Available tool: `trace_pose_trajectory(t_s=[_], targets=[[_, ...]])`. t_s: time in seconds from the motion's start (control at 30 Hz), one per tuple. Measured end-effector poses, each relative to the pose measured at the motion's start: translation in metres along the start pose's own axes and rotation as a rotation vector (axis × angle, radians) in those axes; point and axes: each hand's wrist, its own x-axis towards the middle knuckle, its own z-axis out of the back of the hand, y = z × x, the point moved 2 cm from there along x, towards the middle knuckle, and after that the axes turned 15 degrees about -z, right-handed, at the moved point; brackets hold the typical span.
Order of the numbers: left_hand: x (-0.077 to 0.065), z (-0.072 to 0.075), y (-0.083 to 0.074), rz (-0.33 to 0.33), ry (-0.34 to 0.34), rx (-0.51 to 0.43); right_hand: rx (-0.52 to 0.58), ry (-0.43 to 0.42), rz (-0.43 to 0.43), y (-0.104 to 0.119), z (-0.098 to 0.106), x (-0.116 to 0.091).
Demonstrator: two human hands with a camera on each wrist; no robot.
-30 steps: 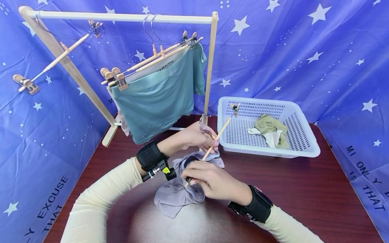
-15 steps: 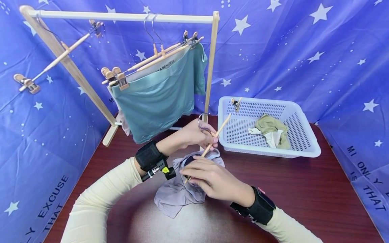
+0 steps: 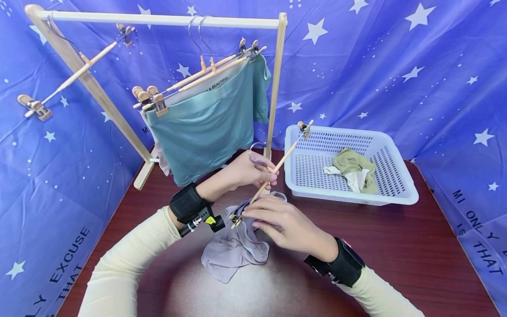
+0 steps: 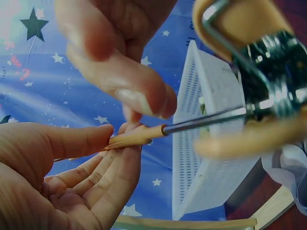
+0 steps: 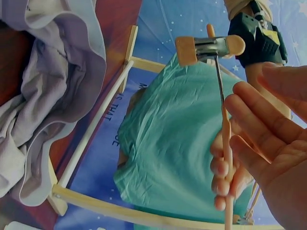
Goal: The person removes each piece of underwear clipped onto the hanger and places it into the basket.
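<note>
My left hand point(image 3: 247, 171) pinches a wooden clip hanger point(image 3: 283, 159) near its middle, just by the metal hook. The hanger slants over the table, its far clip point(image 3: 304, 130) in front of the basket and its near clip point(image 3: 236, 220) above a lilac-grey garment point(image 3: 233, 259). Nothing is clamped in the near clip point(image 5: 211, 48), as the right wrist view shows. Beside that end my right hand point(image 3: 287, 220) is held with its fingers extended; in the right wrist view these fingers point(image 5: 268, 124) look straight and grip nothing. The garment lies crumpled on the table, its banded edge point(image 5: 98, 57) showing.
A wooden rack point(image 3: 158, 17) stands at the back left. Teal clothing point(image 3: 202, 132) hangs there on clip hangers, and another hanger point(image 3: 75, 77) hangs bare at its left. A white basket point(image 3: 396, 193) on the right holds an olive and white garment point(image 3: 354, 169).
My right hand has come off the hanger's near end and shifted slightly right, baring the clip. The left hand has moved a little left and up with the hanger. The lilac-grey garment stays on the table.
</note>
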Motion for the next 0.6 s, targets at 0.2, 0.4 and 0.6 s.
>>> trace_pose_trajectory(t_s=[0.2, 0.4, 0.6], targets=[[-0.005, 0.012, 0.001, -0.022, -0.023, 0.023, -0.035, 0.02, -0.057, -0.008, 0.003, 0.001], [-0.014, 0.024, 0.005, -0.029, -0.059, -0.02, -0.104, 0.044, -0.13, -0.02, 0.0, 0.001], [-0.022, 0.033, 0.009, -0.065, -0.072, -0.031, -0.183, 0.095, -0.209, -0.035, -0.011, 0.003]])
